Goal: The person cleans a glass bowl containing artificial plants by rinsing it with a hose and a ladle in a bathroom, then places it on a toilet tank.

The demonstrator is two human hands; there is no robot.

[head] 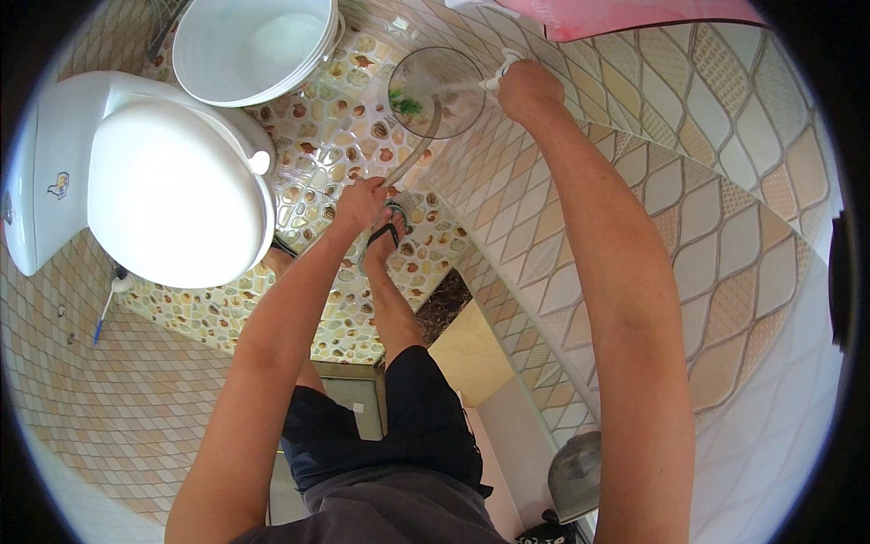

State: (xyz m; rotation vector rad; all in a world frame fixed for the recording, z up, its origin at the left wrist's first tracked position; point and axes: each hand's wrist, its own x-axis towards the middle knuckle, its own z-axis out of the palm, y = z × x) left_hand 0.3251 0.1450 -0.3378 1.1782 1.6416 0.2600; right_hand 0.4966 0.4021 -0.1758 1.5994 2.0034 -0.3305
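My left hand [360, 204], above the floor near my foot, is closed around a pale, thin hose [411, 162]. The hose curves up from that hand and shows through a round clear glass piece [469, 126]; whether this is a disc or a bowl cannot be told. To its right, my right hand [531, 94] grips a white fitting [491, 83] close to the tiled wall. My fingers and palm hide most of the fitting. A whitish streak runs from it across the glass. Green leaves [406, 103] show at the glass's left side.
A white toilet [180, 194] with its lid down stands at left. Beyond it is a white bucket [285, 41]. A pink item [632, 17] hangs at top right. Patterned tile wall [720, 170] rises at right. My sandalled foot [386, 234] stands on the pebble-pattern floor [340, 272].
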